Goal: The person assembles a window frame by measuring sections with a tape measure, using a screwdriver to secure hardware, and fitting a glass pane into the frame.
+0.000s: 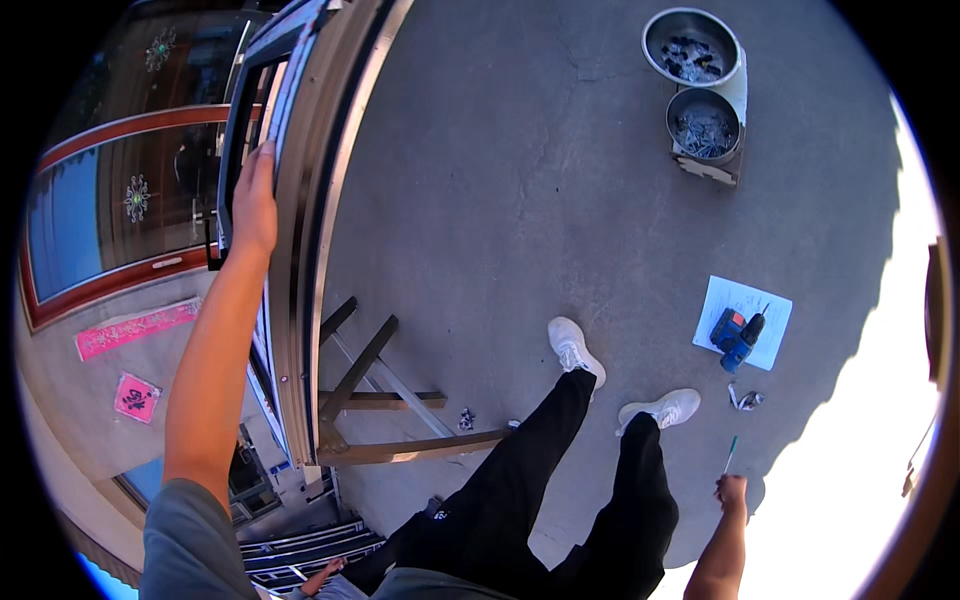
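Note:
My left hand (256, 205) reaches up along the left and grips the edge of a dark-edged metal window frame (290, 120). Its fingers curl over the frame's side and are partly hidden. The frame lies against long bronze metal profiles (318, 170), raised on a stand of crossed metal legs (372, 365). Low at the right, my right hand (732, 490) is closed around a thin stick-like tool with a green end (734, 449), which points up and away. I cannot make out its exact kind. It is held clear of the frame.
A blue cordless drill (738, 340) lies on a white paper sheet (770, 350), near a small crumpled scrap (745, 398). Two metal bowls of small hardware (690, 22) (672, 130) stand far right. Another person's hand (322, 577) shows at the bottom, by stacked profiles (300, 550).

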A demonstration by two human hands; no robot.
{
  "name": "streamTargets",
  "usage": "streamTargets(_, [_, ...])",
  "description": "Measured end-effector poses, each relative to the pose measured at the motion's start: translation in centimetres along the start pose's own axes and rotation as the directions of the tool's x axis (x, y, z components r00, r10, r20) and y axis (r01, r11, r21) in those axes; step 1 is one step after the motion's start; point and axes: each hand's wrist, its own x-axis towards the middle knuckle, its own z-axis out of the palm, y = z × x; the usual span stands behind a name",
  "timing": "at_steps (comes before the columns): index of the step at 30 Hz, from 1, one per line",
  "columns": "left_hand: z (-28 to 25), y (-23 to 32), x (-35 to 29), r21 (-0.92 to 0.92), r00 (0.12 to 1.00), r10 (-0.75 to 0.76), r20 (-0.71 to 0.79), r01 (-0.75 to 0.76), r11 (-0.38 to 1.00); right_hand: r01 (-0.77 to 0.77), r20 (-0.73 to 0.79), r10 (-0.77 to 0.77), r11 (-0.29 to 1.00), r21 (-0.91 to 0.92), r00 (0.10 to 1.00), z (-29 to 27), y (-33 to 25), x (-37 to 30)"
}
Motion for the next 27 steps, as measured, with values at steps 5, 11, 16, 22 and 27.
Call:
streamTargets(5, [-1.1,0.2,-1.0,0.189,0.998,0.042,-0.052,-0.031,0.981,-0.428,0.294,0.341,0.845,0.319,0.893,0.3,5.7,-20.1])
streamTargets(11, [-3.6,1.0,-1.7,0.181,0.987,0.151,-0.046,-0.141,0.973,0.022,0.131,-0.058,0.964,0.264,0.99,2.1,0.8,-32.0])
streamTargets(16, [-3.9,-0.2,-4.6,0.121,0.916,0.4,-0.041,-0.393,0.912,0.384,0.109,-0.387,0.922,0.045,0.916,3.4,-24.4,-48.9])
streamTargets(22, [-10.3,-2.7,-18.5,-0.337,0.714,0.68,0.168,-0.606,0.72,0.824,0.347,-0.753,0.457,-0.336,0.559,12.2,-45.8,-62.5])
streamTargets(27, [-15.5,-8.8,-23.9,-0.591,0.831,0.436,0.346,-0.167,0.789,0.896,0.666,-0.606,0.363,-0.254,0.435,20.6,-53.9,-71.6])
